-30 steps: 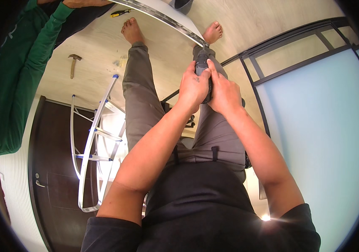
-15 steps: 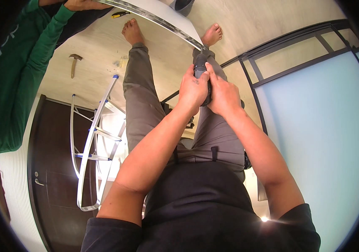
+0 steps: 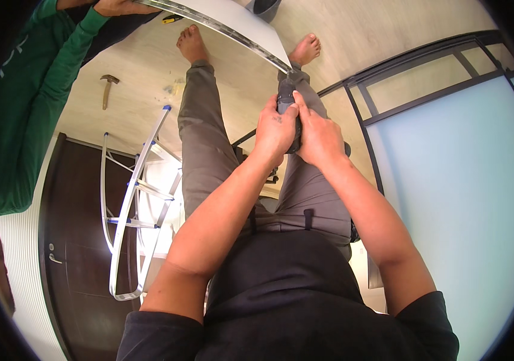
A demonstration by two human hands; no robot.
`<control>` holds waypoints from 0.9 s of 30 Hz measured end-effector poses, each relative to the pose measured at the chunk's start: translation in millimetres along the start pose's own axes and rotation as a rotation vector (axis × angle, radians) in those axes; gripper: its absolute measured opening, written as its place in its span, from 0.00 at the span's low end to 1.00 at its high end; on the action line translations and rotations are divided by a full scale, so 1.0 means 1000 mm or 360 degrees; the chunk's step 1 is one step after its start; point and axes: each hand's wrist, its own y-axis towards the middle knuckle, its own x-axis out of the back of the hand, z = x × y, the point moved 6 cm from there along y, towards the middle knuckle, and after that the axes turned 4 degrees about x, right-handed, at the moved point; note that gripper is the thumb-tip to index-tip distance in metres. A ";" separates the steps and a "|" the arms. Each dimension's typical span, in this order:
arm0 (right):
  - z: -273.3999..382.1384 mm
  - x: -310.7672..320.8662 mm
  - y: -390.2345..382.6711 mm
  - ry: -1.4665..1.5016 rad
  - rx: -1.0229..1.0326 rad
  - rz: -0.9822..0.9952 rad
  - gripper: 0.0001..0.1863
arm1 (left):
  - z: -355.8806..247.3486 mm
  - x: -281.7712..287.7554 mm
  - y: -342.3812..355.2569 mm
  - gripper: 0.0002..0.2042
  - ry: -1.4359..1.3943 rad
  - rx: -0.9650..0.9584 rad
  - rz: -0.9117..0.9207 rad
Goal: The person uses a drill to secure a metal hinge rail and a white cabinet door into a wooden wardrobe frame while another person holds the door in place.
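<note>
A dark cordless drill (image 3: 287, 99) is gripped between my two hands, its nose pointing away from me. My left hand (image 3: 276, 127) closes round its left side, the thumb lying across the back. On the other side my right hand (image 3: 320, 135) wraps the tool, with the index finger stretched forward along it. The drill's tip meets the near right end of a white panel (image 3: 236, 24) that has a metal strip (image 3: 227, 31) along its edge. Whether a screw sits at the tip is too small to tell.
At the left, a person in a green sleeve (image 3: 58, 78) holds the panel's far end. On the floor lie a hammer (image 3: 107, 93) and a yellow-black tool (image 3: 171, 20). An aluminium ladder (image 3: 127, 204) stands left, a dark bucket (image 3: 264, 8) beyond the panel, a black-framed glass partition (image 3: 449, 150) right.
Hands and drill stay almost in place at the panel's end. The view has shifted very slightly.
</note>
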 end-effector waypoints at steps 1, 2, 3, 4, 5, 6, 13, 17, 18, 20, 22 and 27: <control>0.001 -0.001 0.000 0.0000 -0.0001 0.0001 0.54 | 0.001 0.000 0.000 0.37 0.0000 0.0001 0.0001; 0.001 -0.002 0.000 -0.0006 0.0012 0.0003 0.54 | 0.002 0.001 0.001 0.37 0.0037 0.0018 -0.0055; 0.001 -0.002 0.000 -0.0012 0.0025 0.0006 0.54 | 0.004 0.003 0.001 0.37 0.0073 0.0034 -0.0111; 0.002 -0.003 0.001 -0.0014 0.0028 0.0006 0.54 | 0.004 0.004 0.002 0.37 0.0070 0.0034 -0.0112; 0.002 -0.003 0.001 -0.0025 0.0022 0.0009 0.55 | 0.005 0.004 0.003 0.37 0.0046 0.0032 -0.0092; 0.003 -0.004 0.002 -0.0037 0.0017 0.0012 0.55 | 0.005 0.004 0.003 0.38 0.0022 0.0031 -0.0074; 0.006 -0.005 0.001 -0.0037 -0.0006 0.0040 0.55 | 0.013 0.007 0.007 0.33 0.0030 0.0007 -0.0158; 0.004 -0.006 0.000 -0.0026 -0.0013 0.0002 0.55 | 0.008 0.005 0.005 0.34 0.0059 -0.0022 -0.0113; 0.004 -0.006 0.000 -0.0023 0.0000 -0.0006 0.55 | 0.007 0.005 0.004 0.34 0.0058 -0.0019 -0.0127; 0.004 -0.006 0.001 -0.0026 -0.0002 0.0003 0.55 | 0.010 0.007 0.007 0.35 0.0073 -0.0033 -0.0135; 0.006 -0.006 0.002 -0.0030 -0.0002 0.0012 0.55 | 0.013 0.009 0.010 0.35 0.0087 -0.0048 -0.0144; 0.005 -0.006 0.001 -0.0046 -0.0008 0.0016 0.56 | 0.011 0.007 0.006 0.39 0.0095 0.0044 -0.0087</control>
